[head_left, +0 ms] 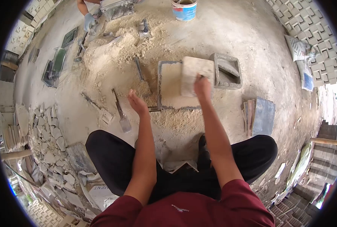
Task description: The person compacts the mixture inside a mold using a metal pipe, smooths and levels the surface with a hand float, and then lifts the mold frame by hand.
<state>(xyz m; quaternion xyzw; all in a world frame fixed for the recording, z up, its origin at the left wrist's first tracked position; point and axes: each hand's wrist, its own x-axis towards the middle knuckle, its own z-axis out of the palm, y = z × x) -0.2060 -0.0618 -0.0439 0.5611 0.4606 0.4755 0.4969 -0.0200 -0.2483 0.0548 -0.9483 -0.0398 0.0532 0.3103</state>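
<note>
My right hand (202,89) is closed around the small dark handle on top of a flat, pale square board (190,70). The board lies over the right part of a square mould (159,85) filled level with sandy mix (171,85). Left of the mould, my left hand (137,101) hangs with fingers stretched out and holds nothing. Close beyond it is a trowel (139,70), its blade in loose mix. Another trowel (119,108) lies on the floor nearer to me. Touching the board's right side is a grey cement-crusted box (237,77) with a bar across its inside.
A heap of sandy mix (108,51) spreads ahead, with a co-worker's gloved hand (89,22) beyond it. A bucket (184,11) stands at the far side. Dark flat plates (263,115) lean at right; broken pieces (47,132) lie at left. Patterned blocks (308,22) are stacked far right.
</note>
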